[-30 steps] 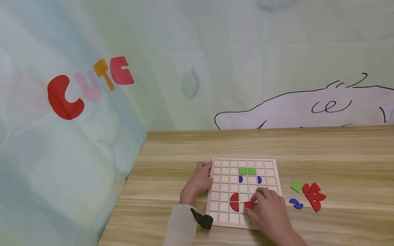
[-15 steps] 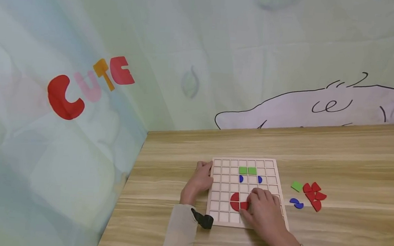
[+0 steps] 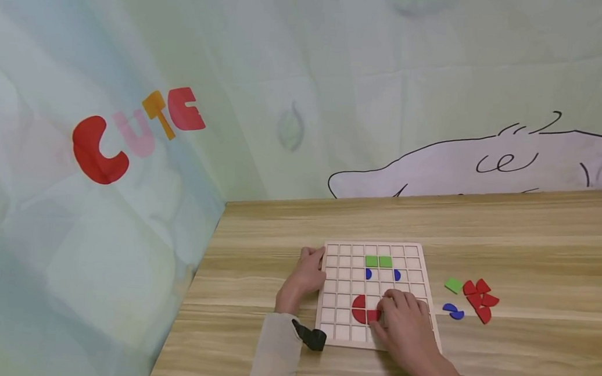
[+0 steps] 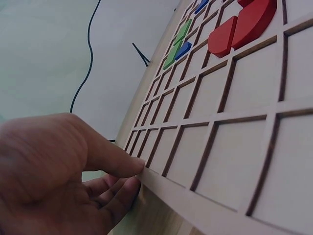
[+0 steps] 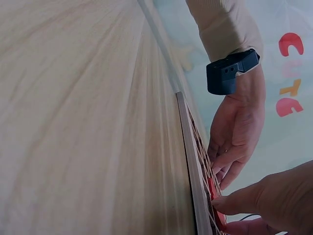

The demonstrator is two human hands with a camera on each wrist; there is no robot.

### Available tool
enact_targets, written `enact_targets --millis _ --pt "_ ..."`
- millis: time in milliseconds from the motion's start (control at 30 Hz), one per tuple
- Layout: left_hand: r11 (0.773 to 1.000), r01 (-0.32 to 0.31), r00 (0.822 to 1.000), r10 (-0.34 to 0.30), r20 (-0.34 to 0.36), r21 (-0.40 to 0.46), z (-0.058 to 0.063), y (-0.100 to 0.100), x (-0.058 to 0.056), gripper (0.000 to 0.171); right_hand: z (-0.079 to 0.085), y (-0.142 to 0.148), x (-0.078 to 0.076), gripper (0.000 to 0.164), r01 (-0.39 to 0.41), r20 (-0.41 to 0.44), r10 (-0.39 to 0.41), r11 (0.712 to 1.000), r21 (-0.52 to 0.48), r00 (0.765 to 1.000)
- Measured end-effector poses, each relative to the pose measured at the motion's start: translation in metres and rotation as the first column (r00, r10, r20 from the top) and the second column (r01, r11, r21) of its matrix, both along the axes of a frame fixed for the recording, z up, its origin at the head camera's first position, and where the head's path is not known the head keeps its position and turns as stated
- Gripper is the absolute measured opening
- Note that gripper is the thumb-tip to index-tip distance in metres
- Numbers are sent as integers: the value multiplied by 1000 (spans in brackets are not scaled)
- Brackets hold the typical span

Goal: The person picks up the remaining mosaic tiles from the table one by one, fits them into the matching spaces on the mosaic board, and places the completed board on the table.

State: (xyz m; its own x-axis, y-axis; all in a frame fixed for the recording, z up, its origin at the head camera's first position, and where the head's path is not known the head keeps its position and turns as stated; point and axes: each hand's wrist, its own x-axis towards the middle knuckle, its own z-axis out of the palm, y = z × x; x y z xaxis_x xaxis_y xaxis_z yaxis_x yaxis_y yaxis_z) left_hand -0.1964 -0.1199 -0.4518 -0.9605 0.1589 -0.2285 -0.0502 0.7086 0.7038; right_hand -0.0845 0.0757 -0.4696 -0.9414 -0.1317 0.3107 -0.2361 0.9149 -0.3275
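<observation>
A pale wooden grid board lies on the table. My left hand pinches its left rim; in the left wrist view the thumb rests on the rim with the fingers below. My right hand pinches a flat red tile between thumb and fingers, low over a lower-middle cell. The far side of that tile is hidden by the fingers. It sits right beside two red quarter-circle tiles that together form a half disc. Higher on the board are two green square tiles and two blue half-circle tiles.
To the right of the board lie several loose red tiles, a green square and two blue half-circles. The wooden table meets a printed wall covering at the back and left. A dark wrist camera overlaps the board's lower-left corner.
My right hand has shifted slightly left, bringing the red tile up against the red quarter-circles. Over the last half second it barely moves. The left hand stays on the rim.
</observation>
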Motion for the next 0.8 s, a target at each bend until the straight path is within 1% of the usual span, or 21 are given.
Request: enact_targets --millis 167,367,567,800 --pt "1000 -5 1000 5 -2 6 0 0 0 66 1 0 0 22 4 18 -4 1000 14 1000" --pt "1000 4 1000 -4 -7 4 1 0 1 66 2 1 -1 22 5 46 -6 1000 27 999" --pt "1000 6 1000 -6 3 6 1 0 1 67 0 2 -2 23 -1 27 1 1000 28 1000" --pt "1000 -5 1000 5 20 12 2 0 1 66 -1 2 -2 23 -5 17 5 999 35 1000"
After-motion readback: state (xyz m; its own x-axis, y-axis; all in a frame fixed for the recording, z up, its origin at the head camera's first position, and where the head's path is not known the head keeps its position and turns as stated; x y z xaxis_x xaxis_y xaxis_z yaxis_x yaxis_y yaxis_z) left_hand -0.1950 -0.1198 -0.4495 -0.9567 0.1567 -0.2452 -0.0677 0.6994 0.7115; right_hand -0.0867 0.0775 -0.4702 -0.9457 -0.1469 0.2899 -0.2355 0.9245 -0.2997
